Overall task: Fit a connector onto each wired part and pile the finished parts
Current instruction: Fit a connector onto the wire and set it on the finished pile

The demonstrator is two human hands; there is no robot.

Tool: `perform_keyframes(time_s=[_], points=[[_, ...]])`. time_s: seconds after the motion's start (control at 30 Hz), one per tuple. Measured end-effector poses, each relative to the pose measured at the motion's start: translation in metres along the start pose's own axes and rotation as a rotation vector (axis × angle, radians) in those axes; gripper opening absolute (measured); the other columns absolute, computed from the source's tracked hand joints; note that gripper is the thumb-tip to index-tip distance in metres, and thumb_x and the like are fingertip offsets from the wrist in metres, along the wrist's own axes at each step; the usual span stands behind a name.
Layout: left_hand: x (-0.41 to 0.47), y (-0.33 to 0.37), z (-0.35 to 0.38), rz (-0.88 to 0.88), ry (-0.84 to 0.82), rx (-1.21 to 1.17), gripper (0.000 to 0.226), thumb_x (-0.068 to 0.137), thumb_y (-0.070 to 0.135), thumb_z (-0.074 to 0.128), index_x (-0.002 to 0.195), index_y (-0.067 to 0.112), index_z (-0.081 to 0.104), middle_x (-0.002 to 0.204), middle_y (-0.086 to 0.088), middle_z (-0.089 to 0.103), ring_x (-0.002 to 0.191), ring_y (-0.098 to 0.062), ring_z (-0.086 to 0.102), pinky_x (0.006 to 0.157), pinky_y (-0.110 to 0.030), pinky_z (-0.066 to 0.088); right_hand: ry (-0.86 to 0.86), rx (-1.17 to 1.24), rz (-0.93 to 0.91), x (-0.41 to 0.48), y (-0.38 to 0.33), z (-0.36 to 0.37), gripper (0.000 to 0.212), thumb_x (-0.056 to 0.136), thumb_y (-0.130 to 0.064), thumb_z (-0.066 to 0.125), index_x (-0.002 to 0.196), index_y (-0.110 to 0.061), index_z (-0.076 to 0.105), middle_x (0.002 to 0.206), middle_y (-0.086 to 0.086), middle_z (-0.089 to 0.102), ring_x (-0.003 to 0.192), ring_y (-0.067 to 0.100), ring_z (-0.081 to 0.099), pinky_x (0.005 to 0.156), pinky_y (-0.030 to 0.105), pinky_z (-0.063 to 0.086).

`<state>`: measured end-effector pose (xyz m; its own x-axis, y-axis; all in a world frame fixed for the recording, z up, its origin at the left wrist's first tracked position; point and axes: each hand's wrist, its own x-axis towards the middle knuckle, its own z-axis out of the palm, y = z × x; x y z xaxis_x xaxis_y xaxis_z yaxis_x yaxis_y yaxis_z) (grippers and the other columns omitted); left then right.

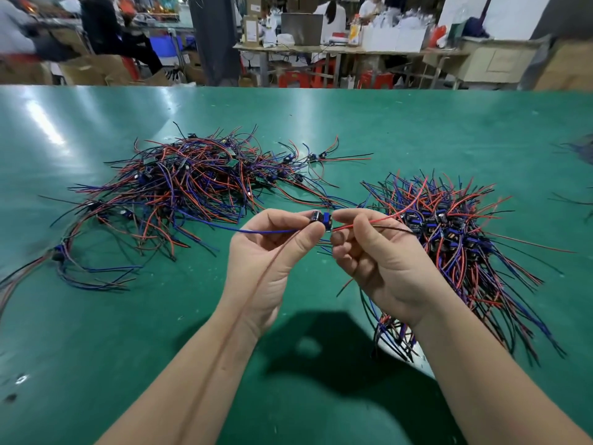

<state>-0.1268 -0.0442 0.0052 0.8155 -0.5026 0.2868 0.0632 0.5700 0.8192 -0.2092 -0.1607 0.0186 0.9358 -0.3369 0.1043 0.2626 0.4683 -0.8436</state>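
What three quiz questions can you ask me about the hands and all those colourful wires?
1. True or false: the left hand and the right hand both pinch the small blue part above the green table.
2. Which colour is the wire trailing left from that part? A blue, B yellow, C white.
3. Fill the gap: the spread-out wire pile lies to the hands' ____, and the tighter pile lies on the other side.
Key: 1 true; 2 A; 3 left.
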Motion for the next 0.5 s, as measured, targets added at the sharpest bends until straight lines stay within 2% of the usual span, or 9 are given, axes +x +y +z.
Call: perform_keyframes(time_s=[0.07,0.17,0.27,0.33,0.4,0.5], points=[[-0.003,-0.001,-0.001,0.149,-0.007,0.179,0.018,0.066,0.006,0.08,0.074,0.013,0.066,0.083,0.002,0.074,0.079,-0.008,0.07,0.073,-0.016,0.051,0.1,0.046,0.034,0.001,-0.002,0.001,0.012,0.063,-0.022,0.07,0.071,-0.015,0.077,0.061,0.003,0.065,0.051,0.007,0.059,0.054,0.013,0.049],[-0.006,-0.008,-0.005,0.432,-0.071,0.523,0.018,0.074,0.004,0.076,0.083,0.017,0.068,0.094,0.005,0.072,0.092,-0.013,0.069,0.081,-0.026,0.052,0.177,0.049,0.055,0.002,-0.002,-0.003,0.011,0.065,-0.013,0.067,0.072,-0.013,0.075,0.062,0.002,0.064,0.052,0.007,0.058,0.052,0.014,0.049],[-0.008,-0.012,-0.006,0.553,-0.144,0.722,0.026,0.076,-0.005,0.071,0.091,0.016,0.071,0.107,0.002,0.07,0.102,-0.011,0.067,0.09,-0.026,0.05,0.222,0.011,0.028,0.004,-0.002,-0.006,0.014,0.068,-0.012,0.065,0.081,-0.008,0.069,0.065,0.002,0.066,0.053,0.006,0.059,0.053,0.014,0.048],[-0.01,-0.013,-0.006,0.55,-0.185,0.746,0.033,0.076,-0.013,0.063,0.093,0.015,0.072,0.107,0.004,0.071,0.102,-0.009,0.067,0.091,-0.024,0.049,0.262,-0.035,-0.004,0.005,-0.004,-0.008,0.015,0.068,-0.012,0.064,0.082,-0.007,0.067,0.064,0.001,0.067,0.053,0.006,0.06,0.052,0.015,0.046],[-0.012,-0.014,-0.004,0.473,-0.159,0.716,0.035,0.079,-0.01,0.057,0.096,0.018,0.071,0.101,0.007,0.073,0.098,-0.009,0.068,0.088,-0.024,0.051,0.288,-0.091,-0.034,0.005,-0.006,-0.011,0.011,0.068,-0.012,0.064,0.075,-0.011,0.072,0.063,0.0,0.067,0.054,0.005,0.06,0.052,0.014,0.046],[-0.012,-0.015,0.001,0.147,-0.047,0.524,0.023,0.08,0.015,0.067,0.101,0.024,0.067,0.096,0.006,0.074,0.09,-0.01,0.07,0.079,-0.021,0.053,0.278,-0.169,-0.048,0.004,-0.006,-0.013,0.01,0.066,-0.012,0.067,0.071,-0.013,0.075,0.064,-0.001,0.067,0.057,0.005,0.061,0.054,0.014,0.049]])
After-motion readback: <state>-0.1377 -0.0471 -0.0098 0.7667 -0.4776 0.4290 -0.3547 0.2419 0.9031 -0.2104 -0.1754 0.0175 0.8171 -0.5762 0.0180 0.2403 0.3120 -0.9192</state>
